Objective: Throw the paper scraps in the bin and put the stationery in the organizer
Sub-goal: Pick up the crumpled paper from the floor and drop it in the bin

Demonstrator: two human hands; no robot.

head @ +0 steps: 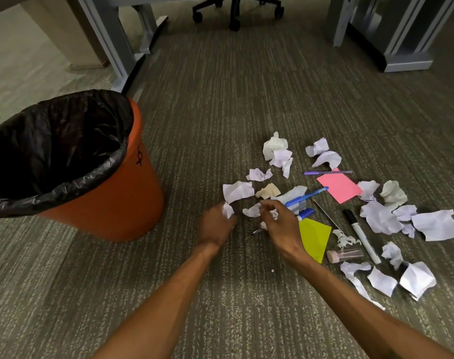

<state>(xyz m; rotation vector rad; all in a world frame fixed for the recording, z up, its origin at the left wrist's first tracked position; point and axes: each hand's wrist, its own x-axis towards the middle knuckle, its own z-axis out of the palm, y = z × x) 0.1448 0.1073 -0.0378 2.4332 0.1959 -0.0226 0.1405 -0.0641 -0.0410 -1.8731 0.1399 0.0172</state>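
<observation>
Left hand [215, 225] closed on a paper scrap [227, 210]. Right hand [280, 224] pinches another scrap [274, 213], gathering handfuls for the nearby bin [132, 182].

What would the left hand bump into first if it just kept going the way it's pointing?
Probably the large crumpled white scrap just beyond the left hand, which already grips a small scrap. Depth is hard to judge from this one view.

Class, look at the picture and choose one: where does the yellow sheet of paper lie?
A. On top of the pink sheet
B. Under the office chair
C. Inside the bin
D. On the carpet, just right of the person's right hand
D: the yellow sheet lies flat on the carpet beside the right hand, apart from the pink sheet and outside the bin.
</observation>
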